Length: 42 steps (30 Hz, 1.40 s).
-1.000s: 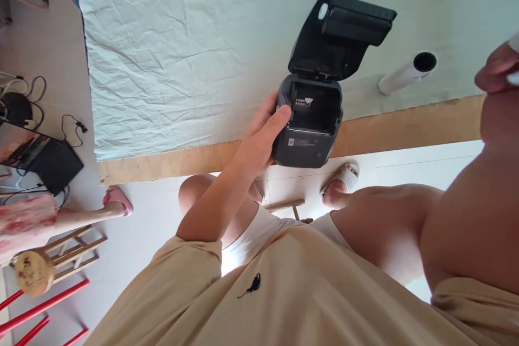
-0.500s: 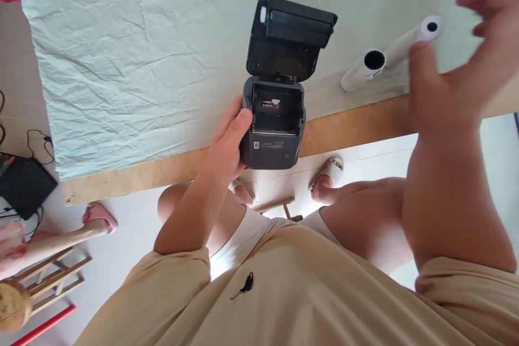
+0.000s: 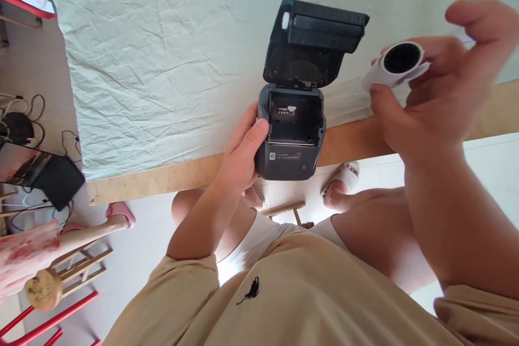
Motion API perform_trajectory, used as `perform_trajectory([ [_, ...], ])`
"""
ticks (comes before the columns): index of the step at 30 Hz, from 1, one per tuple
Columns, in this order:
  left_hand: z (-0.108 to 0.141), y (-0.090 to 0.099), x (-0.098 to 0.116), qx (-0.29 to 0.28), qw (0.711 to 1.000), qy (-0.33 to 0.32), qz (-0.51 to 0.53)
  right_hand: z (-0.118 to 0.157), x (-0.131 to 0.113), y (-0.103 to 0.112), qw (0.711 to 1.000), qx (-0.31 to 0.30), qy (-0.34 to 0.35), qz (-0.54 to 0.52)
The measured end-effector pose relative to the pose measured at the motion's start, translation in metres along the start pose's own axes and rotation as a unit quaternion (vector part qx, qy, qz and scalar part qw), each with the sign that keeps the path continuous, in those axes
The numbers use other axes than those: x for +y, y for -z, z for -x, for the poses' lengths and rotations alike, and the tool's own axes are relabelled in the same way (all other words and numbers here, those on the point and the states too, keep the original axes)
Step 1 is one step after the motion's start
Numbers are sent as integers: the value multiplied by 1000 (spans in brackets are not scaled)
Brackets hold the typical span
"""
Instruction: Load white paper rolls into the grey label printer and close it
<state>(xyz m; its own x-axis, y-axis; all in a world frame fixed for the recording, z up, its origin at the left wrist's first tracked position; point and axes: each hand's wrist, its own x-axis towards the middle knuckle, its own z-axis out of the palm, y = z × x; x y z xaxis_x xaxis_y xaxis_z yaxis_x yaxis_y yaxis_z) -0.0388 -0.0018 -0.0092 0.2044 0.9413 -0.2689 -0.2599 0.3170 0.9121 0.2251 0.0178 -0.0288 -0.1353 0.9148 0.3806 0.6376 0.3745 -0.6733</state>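
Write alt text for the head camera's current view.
A bare left-hand grip holds a dark device with its lid open, while the right-hand grip holds a white roll with a dark hollow end. Wrinkled pale green cloth covers most of the wood-edged table.

Device (image 3: 287, 165) body: dark grey plastic, matt, smooth. Flip lid (image 3: 302, 67): black plastic, inner face glossy. Thin strip (image 3: 292, 143) at bay mouth: shiny, looks like metal. Roll (image 3: 379, 77): white, smooth, looks like paper. Cover sheet (image 3: 182, 65): pale green cloth, matt, heavily creased. Worktop (image 3: 133, 179) edge: bare wood, fairly smooth. Shirt (image 3: 324, 292): tan cloth, matt. Floor (image 3: 130, 262): smooth, slight sheen. Stool (image 3: 42, 289): wood
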Motion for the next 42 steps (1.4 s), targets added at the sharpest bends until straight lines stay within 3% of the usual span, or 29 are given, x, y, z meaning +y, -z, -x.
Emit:
perform_trajectory([
  [5,0,2,-1,-42,999,-18,-5,-3,-46,-25,999,-17,37,5],
  [8,1,4,-1,-69,997,-23,-21,-4,-59,-30,998,-22,57,12],
  [13,2,6,0,-63,998,10,-17,-9,-62,-27,994,25,100,43],
  [24,3,9,-7,-79,997,0,-6,-10,-71,-23,977,96,170,92],
  [29,3,6,-7,-77,997,-17,16,-6,-70,-27,955,144,254,40],
  [35,0,9,-10,-81,996,-24,-6,3,-70,-32,965,81,251,2],
  [37,0,12,-10,-74,996,-24,-32,3,-66,-33,963,111,241,-48],
  [40,0,15,-9,-65,996,-18,-59,0,-52,-34,961,205,176,-64],
  [42,1,16,-8,-63,995,-22,-69,-3,-38,-35,970,192,126,-82],
])
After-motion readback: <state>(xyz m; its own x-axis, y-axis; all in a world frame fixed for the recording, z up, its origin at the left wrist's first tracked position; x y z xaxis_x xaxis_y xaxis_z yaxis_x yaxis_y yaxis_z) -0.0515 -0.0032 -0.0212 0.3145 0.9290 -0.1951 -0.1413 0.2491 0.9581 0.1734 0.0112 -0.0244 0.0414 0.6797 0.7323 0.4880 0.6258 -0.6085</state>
